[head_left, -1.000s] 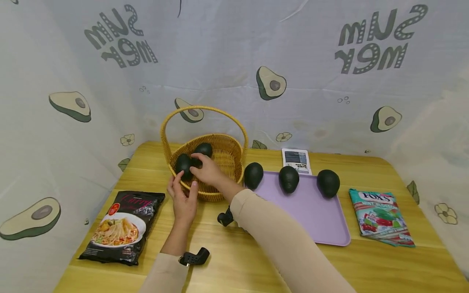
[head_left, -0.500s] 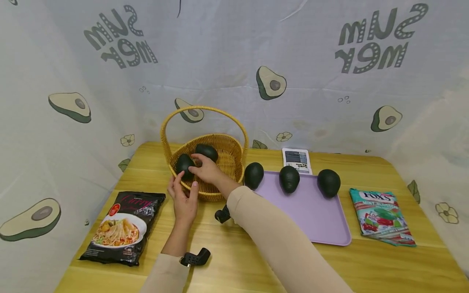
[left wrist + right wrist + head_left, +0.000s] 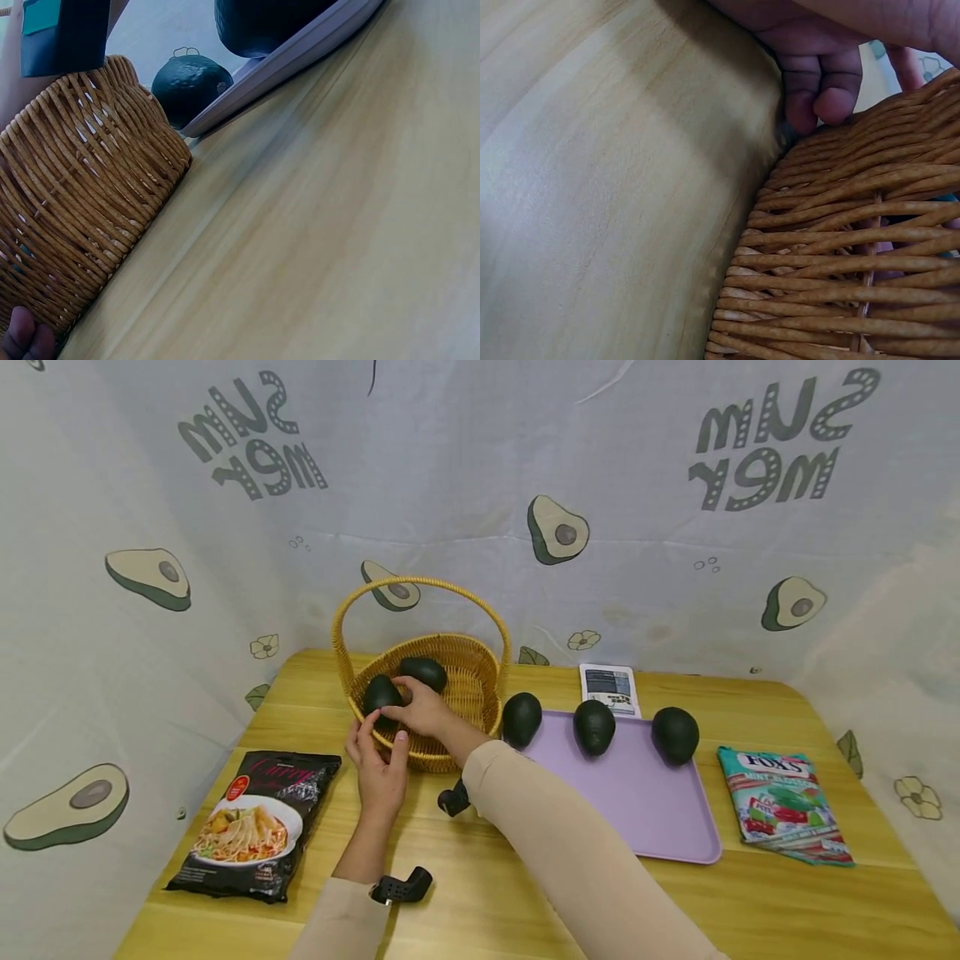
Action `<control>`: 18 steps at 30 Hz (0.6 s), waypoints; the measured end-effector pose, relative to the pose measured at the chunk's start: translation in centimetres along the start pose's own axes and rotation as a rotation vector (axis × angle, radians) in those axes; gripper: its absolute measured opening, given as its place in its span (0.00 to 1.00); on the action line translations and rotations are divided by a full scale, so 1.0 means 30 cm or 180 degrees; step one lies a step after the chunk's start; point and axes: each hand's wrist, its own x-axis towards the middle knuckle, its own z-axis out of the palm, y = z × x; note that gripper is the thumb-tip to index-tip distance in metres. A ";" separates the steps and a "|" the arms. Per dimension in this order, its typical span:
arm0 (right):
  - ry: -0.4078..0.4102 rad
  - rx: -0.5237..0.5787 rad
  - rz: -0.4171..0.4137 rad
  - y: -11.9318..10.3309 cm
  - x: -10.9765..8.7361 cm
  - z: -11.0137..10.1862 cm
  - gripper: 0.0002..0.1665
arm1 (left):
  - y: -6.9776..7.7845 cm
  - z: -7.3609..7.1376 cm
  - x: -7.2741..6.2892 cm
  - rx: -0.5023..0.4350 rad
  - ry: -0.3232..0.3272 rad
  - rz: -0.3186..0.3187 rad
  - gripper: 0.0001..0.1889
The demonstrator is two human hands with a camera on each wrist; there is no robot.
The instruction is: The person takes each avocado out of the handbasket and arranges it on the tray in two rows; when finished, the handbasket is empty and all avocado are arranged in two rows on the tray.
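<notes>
"What are the hands doing?"

"The right hand (image 3: 426,710) is bent, thumb and fingers pinching the right side of the nearer avocado (image 3: 381,693), in the left end of the basket (image 3: 435,765). The left hand (image 3: 378,781) has its fingers at the near rim there; I can't tell whether it grips or just steadies."

"And what's changed this past second?"

"The farther avocado (image 3: 424,674). It slanted down behind the right fingers; now it lies crosswise, a little further right. The nearer one has tipped slightly."

"Meaning?"

"I'd judge the farther one settled, and the nearer one still being adjusted."

"Beyond the basket?"

"Nothing new: three avocados (image 3: 594,727) along the far edge of the lilac tray (image 3: 652,802), the noodle pack (image 3: 251,827) to the left, the sweets bag (image 3: 783,806) past the tray"
</notes>
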 end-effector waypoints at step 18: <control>0.0404 -0.0475 -0.0081 -0.062 -0.054 -0.039 0.40 | -0.005 -0.002 0.004 0.0008 -0.0004 -0.0017 0.28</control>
